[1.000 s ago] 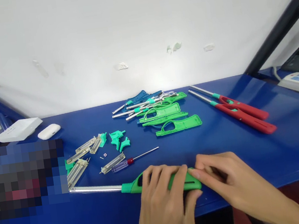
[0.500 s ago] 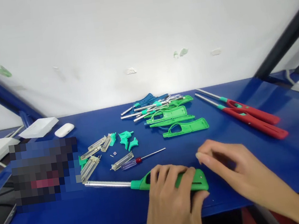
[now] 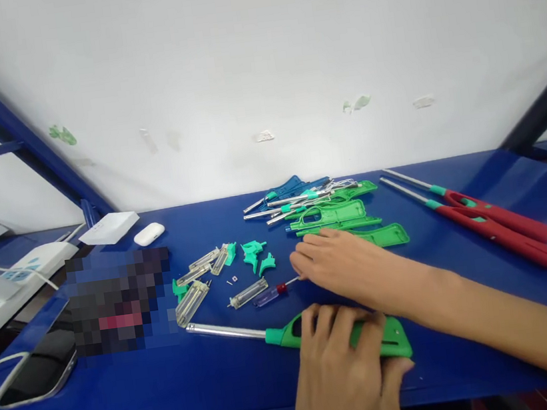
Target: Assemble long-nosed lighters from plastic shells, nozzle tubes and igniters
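Observation:
A green long-necked lighter [image 3: 396, 338] lies near the front edge, its metal tube pointing left. Over its handle my left hand [image 3: 348, 356] is closed, fingers across the top and thumb at the lower right side. My right hand [image 3: 328, 258] reaches in beyond it, fingers bent down at the shaft end of a screwdriver [image 3: 269, 294] with a purple handle and red collar. Its fingertips are partly hidden, so whether they grip the shaft is unclear. Beside the screwdriver lies a clear fuel tank [image 3: 249, 293].
Several clear tanks [image 3: 193, 301] and teal triggers [image 3: 252, 253] lie to the left. Green shell halves [image 3: 338, 212] and metal tubes are piled behind. Two red lighters [image 3: 498, 229] lie right. A phone [image 3: 40, 367], a white case [image 3: 149, 233] and power strips [image 3: 20, 272] are left.
My right hand has moved left and forward, from beside the green handle to the screwdriver's tip. My left hand stays on the green lighter. The view has shifted, so things appear further right.

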`<state>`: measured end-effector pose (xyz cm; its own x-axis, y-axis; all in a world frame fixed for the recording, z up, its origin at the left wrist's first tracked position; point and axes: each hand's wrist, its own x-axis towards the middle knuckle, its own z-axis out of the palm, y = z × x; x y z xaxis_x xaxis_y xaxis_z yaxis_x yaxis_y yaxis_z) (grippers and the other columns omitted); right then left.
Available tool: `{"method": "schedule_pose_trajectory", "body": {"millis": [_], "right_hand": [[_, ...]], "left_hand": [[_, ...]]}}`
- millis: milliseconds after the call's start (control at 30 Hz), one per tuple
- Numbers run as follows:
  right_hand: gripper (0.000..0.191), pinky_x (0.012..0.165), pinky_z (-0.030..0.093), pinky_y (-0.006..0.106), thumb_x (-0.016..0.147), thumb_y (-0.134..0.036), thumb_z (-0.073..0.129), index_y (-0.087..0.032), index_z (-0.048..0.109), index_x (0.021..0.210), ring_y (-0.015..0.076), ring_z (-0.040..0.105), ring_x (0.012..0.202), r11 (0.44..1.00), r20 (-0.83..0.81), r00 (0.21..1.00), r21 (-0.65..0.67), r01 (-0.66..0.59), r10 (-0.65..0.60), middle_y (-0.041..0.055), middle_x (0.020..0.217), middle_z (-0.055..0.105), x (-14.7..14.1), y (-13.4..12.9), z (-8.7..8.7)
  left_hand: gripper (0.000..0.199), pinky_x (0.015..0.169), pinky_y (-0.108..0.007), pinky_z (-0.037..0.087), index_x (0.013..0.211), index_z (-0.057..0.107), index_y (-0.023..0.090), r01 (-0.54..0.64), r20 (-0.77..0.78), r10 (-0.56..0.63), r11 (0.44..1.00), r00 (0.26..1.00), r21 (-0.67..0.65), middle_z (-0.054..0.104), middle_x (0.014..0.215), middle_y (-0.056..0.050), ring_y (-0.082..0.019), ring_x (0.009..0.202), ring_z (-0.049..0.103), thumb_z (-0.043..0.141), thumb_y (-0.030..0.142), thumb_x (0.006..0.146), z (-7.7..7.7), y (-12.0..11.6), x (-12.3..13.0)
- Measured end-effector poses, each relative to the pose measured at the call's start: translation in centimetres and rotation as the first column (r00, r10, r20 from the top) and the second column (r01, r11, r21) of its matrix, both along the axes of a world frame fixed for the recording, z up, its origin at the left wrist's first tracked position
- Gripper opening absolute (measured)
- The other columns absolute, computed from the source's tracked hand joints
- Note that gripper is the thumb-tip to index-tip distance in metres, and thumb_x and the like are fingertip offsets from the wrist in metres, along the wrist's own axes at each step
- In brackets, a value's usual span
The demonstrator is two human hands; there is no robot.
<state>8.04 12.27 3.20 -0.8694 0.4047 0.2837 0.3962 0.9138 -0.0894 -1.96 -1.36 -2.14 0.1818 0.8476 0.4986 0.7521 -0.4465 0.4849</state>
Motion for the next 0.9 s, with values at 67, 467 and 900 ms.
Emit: {"method": "schedule_pose_trajectory", "body": {"millis": [67, 467, 900], "right_hand": [[0.016, 0.076, 0.056, 0.033, 0.098, -0.005, 0.062, -0.019, 0.066, 0.09, 0.0193, 0.066, 0.08, 0.995, -0.092, 0.994, -0.077, 0.057, -0.065, -0.0006, 0.081, 0.066, 2.1, -0.4, 0.9], [0.019, 0.076, 0.061, 0.013, 0.104, -0.03, 0.07, -0.03, 0.074, 0.086, 0.0116, 0.078, 0.081, 0.805, -0.621, 0.533, -0.549, 0.227, -0.574, -0.0067, 0.09, 0.081, 8.9, -9.2, -1.7], [0.015, 0.082, 0.062, 0.018, 0.1, -0.025, 0.074, -0.032, 0.082, 0.09, 0.0147, 0.079, 0.083, 0.742, -0.555, 0.583, -0.657, 0.131, -0.594, -0.0063, 0.091, 0.084, 8.2, -9.3, -2.5]], "left_hand": [[0.027, 0.093, -0.05, 0.054, 0.119, 0.068, 0.024, 0.003, 0.002, -0.003, 1.0, 1.0, 0.004, 0.076, 0.112, 0.0, -0.026, 0.101, 0.07, 0.079, 0.03, 0.095, 0.1, -0.1, 0.0], [0.023, 0.094, -0.048, 0.049, 0.122, 0.067, 0.024, 0.009, 0.013, -0.01, 0.999, 1.0, 0.048, 0.076, 0.113, 0.0, -0.025, 0.099, 0.069, 0.072, 0.023, 0.1, 0.5, -0.1, -0.1], [0.025, 0.091, -0.046, 0.049, 0.124, 0.067, 0.026, 0.013, -0.005, -0.013, 1.0, 1.0, 0.024, 0.076, 0.112, 0.001, -0.024, 0.097, 0.068, 0.07, 0.021, 0.1, 0.8, -0.2, -0.1]]}}
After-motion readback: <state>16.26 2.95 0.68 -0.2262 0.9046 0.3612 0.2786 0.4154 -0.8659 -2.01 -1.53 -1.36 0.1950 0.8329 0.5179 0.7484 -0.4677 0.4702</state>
